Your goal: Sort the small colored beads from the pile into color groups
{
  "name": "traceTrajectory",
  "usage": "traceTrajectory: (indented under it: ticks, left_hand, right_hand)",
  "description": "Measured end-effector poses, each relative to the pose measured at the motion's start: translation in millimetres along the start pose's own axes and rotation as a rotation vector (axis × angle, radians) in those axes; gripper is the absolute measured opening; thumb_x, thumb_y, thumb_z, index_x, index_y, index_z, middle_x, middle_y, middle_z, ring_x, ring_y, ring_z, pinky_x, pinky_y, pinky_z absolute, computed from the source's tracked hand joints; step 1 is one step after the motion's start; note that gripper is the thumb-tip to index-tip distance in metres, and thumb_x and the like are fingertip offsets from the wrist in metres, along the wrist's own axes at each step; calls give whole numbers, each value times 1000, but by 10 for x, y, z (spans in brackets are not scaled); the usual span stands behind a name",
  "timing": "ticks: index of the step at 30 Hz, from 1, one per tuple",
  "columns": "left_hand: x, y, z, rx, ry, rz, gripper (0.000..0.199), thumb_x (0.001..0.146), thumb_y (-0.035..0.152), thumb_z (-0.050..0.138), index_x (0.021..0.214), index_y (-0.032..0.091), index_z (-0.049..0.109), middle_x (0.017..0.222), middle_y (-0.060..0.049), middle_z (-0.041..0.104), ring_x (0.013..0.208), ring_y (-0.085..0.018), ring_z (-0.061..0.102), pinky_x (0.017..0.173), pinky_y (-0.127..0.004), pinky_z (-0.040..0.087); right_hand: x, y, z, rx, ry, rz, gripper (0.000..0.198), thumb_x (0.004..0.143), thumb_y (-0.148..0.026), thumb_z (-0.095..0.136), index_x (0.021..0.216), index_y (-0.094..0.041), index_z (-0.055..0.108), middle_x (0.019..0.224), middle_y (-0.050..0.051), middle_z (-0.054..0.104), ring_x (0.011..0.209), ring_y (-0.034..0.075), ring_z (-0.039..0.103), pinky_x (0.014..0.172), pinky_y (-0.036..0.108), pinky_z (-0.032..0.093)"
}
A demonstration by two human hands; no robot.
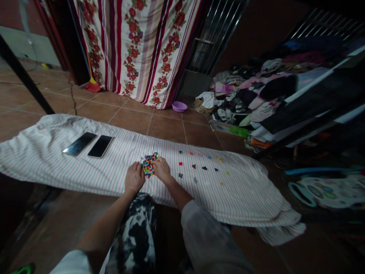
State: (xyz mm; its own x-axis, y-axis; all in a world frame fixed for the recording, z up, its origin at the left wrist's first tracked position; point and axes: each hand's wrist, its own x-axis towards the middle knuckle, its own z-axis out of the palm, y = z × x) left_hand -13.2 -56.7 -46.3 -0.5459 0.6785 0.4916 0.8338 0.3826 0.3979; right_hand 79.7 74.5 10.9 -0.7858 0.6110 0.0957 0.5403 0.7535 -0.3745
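Observation:
A heap of small multicoloured plastic pieces [147, 170] lies on the striped cloth between my hands. My left hand [135, 177] rests at the heap's left edge, back upward, fingers curled in; whatever they hold, if anything, is hidden. At the right side, my right hand [162, 169] reaches into the heap with thumb and fingers drawn together; the piece at its fingertips is too small to make out. Further right, similar pieces are spread in small same-coloured groups in rows, among them a red group [180, 163], a black group [204, 168] and a yellow group [219, 159].
Two dark-screened phones [100, 146] lie on the left of the striped cloth [239, 190]. Beyond are a floral curtain [145, 49], a purple basin [179, 106] and a red dustpan [93, 86] on the tiled floor. Piled clothes [256, 91] fill the right back.

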Motion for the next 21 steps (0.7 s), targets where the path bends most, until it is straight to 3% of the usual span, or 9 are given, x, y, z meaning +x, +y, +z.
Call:
traceTrajectory:
  ticks: [21]
  left_hand:
    - [1,8,6,-5,11,-5,32,91,21,40,115,15,60,122,-16,62,122,-29,54,105,-49,43]
  right_hand:
    - [131,21,-6,-52,-4,23,24,93,-22,56,103,-29,76,102,6,65,102,20,54,89,28,42]
